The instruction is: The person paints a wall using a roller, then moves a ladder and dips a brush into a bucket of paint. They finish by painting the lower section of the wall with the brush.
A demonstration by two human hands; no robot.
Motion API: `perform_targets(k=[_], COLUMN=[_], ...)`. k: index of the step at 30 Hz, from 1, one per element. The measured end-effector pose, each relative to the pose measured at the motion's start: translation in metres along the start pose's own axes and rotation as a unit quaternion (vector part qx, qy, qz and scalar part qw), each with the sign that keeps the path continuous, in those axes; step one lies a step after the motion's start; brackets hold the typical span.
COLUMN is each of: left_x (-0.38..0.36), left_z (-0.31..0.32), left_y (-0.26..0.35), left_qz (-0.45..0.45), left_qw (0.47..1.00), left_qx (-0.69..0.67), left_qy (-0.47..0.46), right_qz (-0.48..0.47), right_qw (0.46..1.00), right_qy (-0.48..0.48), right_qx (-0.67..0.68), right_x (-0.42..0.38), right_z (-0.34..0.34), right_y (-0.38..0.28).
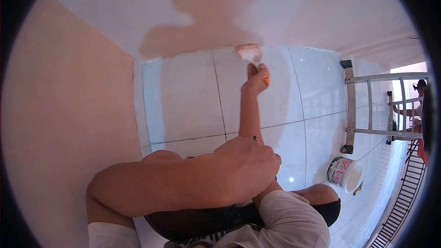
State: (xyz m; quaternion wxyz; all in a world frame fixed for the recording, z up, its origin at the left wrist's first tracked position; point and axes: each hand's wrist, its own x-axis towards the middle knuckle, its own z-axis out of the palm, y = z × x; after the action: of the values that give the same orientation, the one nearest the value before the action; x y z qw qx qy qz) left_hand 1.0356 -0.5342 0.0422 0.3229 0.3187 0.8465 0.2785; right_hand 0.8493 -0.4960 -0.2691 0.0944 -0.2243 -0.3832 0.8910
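My right hand is closed round the handle of a wide scraper, and a bit of orange shows at the handle. The scraper's blade is at the bottom edge of the pale wall, where it meets the tiled floor. Bent across my right forearm is my left hand, with a dark ring-like band on one finger. Its fingertips are hidden, and no object shows in it.
On the right lies the frame of a metal ladder. Below it a white bucket stands near a small yellow-handled tool. Another person is beyond the ladder, near a dark railing. A side wall rises at the left.
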Motion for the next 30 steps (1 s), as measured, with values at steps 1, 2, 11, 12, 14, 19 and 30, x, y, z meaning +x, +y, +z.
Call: perform_targets(k=[1,2,11,12,14,19,30], left_x=[-0.003,-0.006,-0.03,-0.031,-0.037,-0.04,-0.042], left_z=[0.001,0.003,0.018,0.019,0.019,0.021,0.023], left_y=[0.001,0.0,-0.004,-0.005,-0.008,-0.008,-0.004], left_qz=[0.0,-0.001,-0.001,0.002,0.002,0.004,0.042], left_qw=[1.0,1.0,0.999,0.999,0.999,0.999,0.993], left_qx=[0.002,0.009,0.019,0.013,0.015,0.01,0.017], left_qy=[0.0,0.017,0.051,0.05,0.05,0.046,0.113], right_qz=[0.022,0.032,0.038,0.036,0.031,0.041,-0.129], right_qw=[1.0,0.999,0.998,0.998,0.998,0.998,0.93], right_qy=[0.011,0.019,0.046,0.048,0.049,0.035,-0.303], right_qx=[0.007,0.005,-0.022,-0.017,-0.008,-0.015,0.16], right_x=[-0.01,-0.021,-0.044,-0.045,-0.05,-0.059,-0.11], right_z=[0.004,0.011,0.043,0.046,0.055,0.067,0.16], right_y=[0.016,0.024,0.082,0.087,0.089,0.093,-0.108])
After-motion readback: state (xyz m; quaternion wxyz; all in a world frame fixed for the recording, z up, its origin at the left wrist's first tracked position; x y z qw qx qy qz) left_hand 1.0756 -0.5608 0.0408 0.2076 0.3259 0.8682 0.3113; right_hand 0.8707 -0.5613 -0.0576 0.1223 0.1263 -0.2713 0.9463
